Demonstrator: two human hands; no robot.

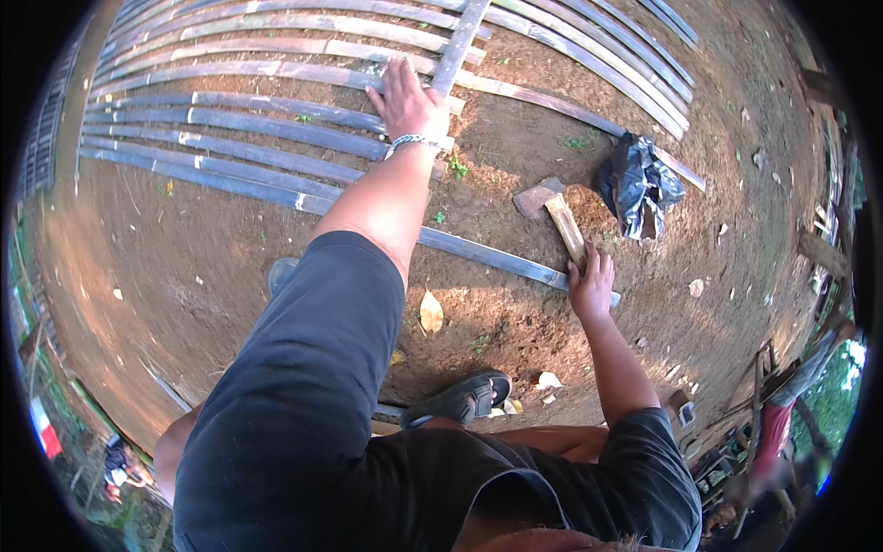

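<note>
Several long split-bamboo slats [248, 120] lie side by side on the ground at the far left, with a crosswise bamboo strip [460, 46] over their right ends. My left hand [414, 103], wearing a chain bracelet, rests on the slat ends beside that strip, fingers stretched and thumb apart. To the right, my right hand [593, 281] has its thumb and fingers around the end of a hatchet's wooden handle [565, 226]. The hatchet head [536, 198] lies on the soil, pointing away from me. A nearer bamboo slat [492, 256] passes beneath my right hand.
A crumpled black plastic bag [639, 189] sits right of the hatchet, over a slat. More slats [607, 55] spread at the far right. My sandalled foot [460, 398] is near the lower middle, by dry leaves [430, 311]. Other people appear at the lower edges.
</note>
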